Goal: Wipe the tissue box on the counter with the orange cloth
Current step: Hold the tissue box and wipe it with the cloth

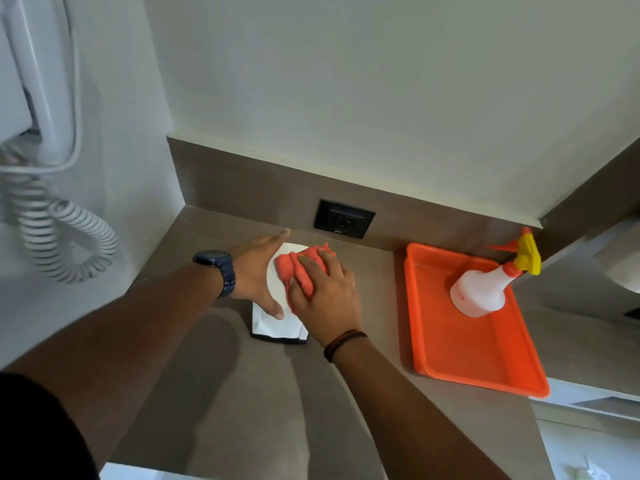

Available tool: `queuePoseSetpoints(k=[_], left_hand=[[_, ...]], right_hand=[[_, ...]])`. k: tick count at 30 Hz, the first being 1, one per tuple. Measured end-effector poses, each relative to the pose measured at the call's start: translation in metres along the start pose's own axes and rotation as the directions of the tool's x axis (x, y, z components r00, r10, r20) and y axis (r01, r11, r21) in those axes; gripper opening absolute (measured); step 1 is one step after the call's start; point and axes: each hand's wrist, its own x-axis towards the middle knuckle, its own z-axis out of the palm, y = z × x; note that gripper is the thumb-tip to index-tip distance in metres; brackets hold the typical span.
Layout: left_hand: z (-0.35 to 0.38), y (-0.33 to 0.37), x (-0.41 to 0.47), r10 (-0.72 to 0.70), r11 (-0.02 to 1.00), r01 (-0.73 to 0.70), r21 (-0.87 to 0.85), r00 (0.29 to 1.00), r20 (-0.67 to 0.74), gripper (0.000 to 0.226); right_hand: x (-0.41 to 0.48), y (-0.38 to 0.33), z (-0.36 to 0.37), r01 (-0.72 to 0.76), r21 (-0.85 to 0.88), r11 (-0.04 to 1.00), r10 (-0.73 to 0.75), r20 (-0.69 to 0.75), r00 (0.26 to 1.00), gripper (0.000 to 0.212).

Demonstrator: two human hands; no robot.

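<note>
A white tissue box [277,323] with a dark lower edge stands on the brown counter [242,393], close to the back wall. My left hand [258,271], a dark watch on its wrist, grips the box along its left side, fingers reaching to the far corner and thumb on the top. My right hand [325,299] presses the bunched orange cloth [301,268] flat against the top of the box. Most of the box's top is hidden under both hands and the cloth.
An orange tray [485,358] lies to the right with a white spray bottle [481,292] tilted in it. A black wall socket [344,218] sits behind the box. A white wall dryer with coiled cord [65,237] hangs at left.
</note>
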Motion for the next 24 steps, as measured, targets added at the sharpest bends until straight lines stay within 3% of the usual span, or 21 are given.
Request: queuePoseSetpoints(k=[6, 11, 16, 21, 24], left_hand=[[0.001, 0.008, -0.003, 0.063, 0.995, -0.068, -0.070, 0.996, -0.066, 0.130], [-0.001, 0.007, -0.005, 0.015, 0.999, -0.016, -0.046, 1.000, -0.021, 0.150], [-0.001, 0.009, -0.001, -0.030, 1.000, 0.030, 0.010, 1.000, 0.005, 0.150], [0.002, 0.010, 0.000, -0.042, 0.999, 0.042, -0.004, 0.999, -0.029, 0.146], [0.004, 0.010, 0.001, 0.045, 0.998, -0.049, -0.045, 0.995, -0.093, 0.127]], right_hand=[[0.033, -0.009, 0.005, -0.175, 0.109, 0.978, 0.178, -0.016, 0.984, 0.047], [0.013, -0.018, 0.010, -0.023, 0.080, 0.996, 0.030, -0.077, 0.997, 0.043], [-0.002, 0.014, -0.002, 0.114, 0.016, 0.993, -0.114, -0.013, 0.993, 0.047], [0.017, 0.013, -0.001, -0.013, 0.040, 0.999, 0.015, -0.052, 0.999, 0.047], [0.034, -0.001, 0.005, -0.078, 0.091, 0.993, 0.083, -0.052, 0.995, 0.042]])
